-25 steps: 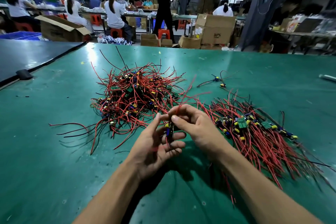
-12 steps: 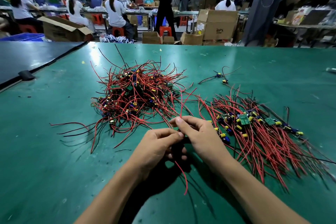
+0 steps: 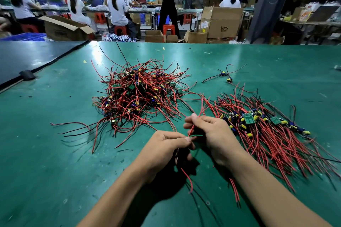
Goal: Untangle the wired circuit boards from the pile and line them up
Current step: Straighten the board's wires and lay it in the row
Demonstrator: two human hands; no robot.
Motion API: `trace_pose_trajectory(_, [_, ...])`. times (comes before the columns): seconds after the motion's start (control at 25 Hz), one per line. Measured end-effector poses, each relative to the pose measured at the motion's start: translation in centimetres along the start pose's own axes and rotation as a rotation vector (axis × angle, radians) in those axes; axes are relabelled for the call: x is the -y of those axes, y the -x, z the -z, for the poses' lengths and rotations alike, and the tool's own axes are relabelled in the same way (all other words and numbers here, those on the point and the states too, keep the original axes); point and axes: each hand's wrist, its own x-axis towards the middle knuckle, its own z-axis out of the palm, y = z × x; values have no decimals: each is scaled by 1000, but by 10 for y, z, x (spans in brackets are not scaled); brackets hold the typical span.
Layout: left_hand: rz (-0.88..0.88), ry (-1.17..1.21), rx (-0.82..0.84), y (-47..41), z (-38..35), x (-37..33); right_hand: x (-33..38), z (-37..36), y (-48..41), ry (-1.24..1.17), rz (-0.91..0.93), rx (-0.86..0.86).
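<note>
A tangled pile [image 3: 140,94] of small green circuit boards with red and black wires lies in the middle of the green table [image 3: 46,134]. To its right, a row of lined-up boards [image 3: 258,121] has its red wires fanned toward me. My left hand [image 3: 164,151] and my right hand [image 3: 212,131] meet just in front of the pile. Between them they hold one wired circuit board [image 3: 196,135], mostly hidden by the fingers. My right hand pinches its red wire, and more of its wires trail down below my left hand.
Two loose wired boards [image 3: 226,76] lie apart at the back right of the table. A dark table [image 3: 27,57] adjoins on the left. Beyond the far edge stand cardboard boxes [image 3: 220,22], stools and several seated workers.
Both hands have dropped from a raised position toward the table. The left hand's fingers have curled round the wires, and the board's red wires now hang below the hands.
</note>
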Motion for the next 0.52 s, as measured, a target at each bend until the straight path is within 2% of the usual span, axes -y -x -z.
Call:
trace_pose_trajectory(0.16, [22, -76, 102, 1, -3, -5, 4, 4, -7, -150, 14, -186])
trace_pose_trajectory(0.36, [38, -33, 135, 3, 0, -7, 16, 5, -6, -744, -228, 43])
trace_pose_trajectory(0.44, [38, -20, 120, 4, 2, -6, 15, 7, -6, -752, -220, 78])
trace_pose_trajectory(0.52, [20, -28, 89, 4, 2, -3, 11, 7, -4, -516, -110, 86])
